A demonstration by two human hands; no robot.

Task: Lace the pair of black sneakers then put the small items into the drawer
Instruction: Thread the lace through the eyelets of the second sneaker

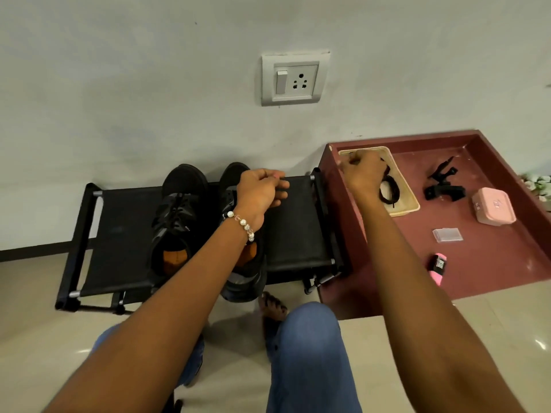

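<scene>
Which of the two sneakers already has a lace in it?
The left sneaker on the black rack: a lace crosses its eyelets. The right sneaker, under the left hand, shows none.

Nothing legible: the left sneaker (176, 225), just left of the left hand (261, 190), bears small pale lettering too blurred to read, as does the pink-and-black item (438, 265).
</scene>
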